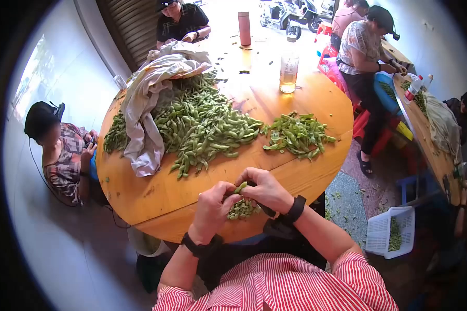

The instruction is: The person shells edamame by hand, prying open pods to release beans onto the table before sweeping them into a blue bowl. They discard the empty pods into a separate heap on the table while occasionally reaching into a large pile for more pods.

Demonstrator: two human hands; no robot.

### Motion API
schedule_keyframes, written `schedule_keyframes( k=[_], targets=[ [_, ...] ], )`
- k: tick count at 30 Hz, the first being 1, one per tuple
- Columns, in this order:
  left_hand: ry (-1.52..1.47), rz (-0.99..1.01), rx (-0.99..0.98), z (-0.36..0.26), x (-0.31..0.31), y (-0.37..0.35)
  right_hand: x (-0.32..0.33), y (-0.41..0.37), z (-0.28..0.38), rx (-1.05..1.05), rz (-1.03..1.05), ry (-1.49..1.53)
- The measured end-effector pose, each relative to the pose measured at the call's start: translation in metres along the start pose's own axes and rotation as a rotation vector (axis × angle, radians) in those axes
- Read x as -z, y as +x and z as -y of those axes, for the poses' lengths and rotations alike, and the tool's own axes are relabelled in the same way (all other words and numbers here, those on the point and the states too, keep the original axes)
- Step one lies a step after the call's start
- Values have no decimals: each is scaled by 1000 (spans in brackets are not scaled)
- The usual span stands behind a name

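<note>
Both my hands meet at the near edge of a round wooden table [155, 197]. My left hand [213, 207] and my right hand [264, 189] pinch one green soybean pod [241, 187] between their fingertips. Just under the hands sits a small heap of shelled green beans [243, 209]. A big pile of green pods [202, 127] covers the middle of the table, and a smaller pile of pods [297, 135] lies to the right. I wear black wristbands and a red striped shirt.
A crumpled white cloth [145, 98] lies on the big pile. A glass bottle [289, 70] and a pink flask [244, 28] stand at the far side. People sit at the left, at the far side and at a second table [425, 129] on the right. A white basket [389, 231] sits on the floor.
</note>
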State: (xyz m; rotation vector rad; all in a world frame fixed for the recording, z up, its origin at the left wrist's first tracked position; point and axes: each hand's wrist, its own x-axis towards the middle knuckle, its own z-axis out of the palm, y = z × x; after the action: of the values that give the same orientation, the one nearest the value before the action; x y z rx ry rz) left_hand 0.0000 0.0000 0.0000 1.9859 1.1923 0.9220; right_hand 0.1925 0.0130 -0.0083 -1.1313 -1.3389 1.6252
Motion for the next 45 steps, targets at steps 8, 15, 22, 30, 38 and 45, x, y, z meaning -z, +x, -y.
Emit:
schedule_keyframes(
  k=[8, 15, 22, 30, 38, 45],
  targets=[
    [-616, 32, 329, 2, -1, -2, -3, -4, 6, 93, -10, 111],
    [-1177, 216, 546, 23, 1, 1, -5, -5, -3, 25, 29, 355],
    [-471, 56, 305, 2, -6, -4, -7, -4, -1, 69, -28, 178],
    [-783, 125, 530, 9, 1, 2, -3, -2, 3, 69, 11, 129],
    [-747, 188, 529, 10, 1, 4, 0, -1, -2, 4, 36, 58],
    [-58, 79, 157, 5, -7, 0, -17, -3, 2, 437, -183, -505]
  ],
)
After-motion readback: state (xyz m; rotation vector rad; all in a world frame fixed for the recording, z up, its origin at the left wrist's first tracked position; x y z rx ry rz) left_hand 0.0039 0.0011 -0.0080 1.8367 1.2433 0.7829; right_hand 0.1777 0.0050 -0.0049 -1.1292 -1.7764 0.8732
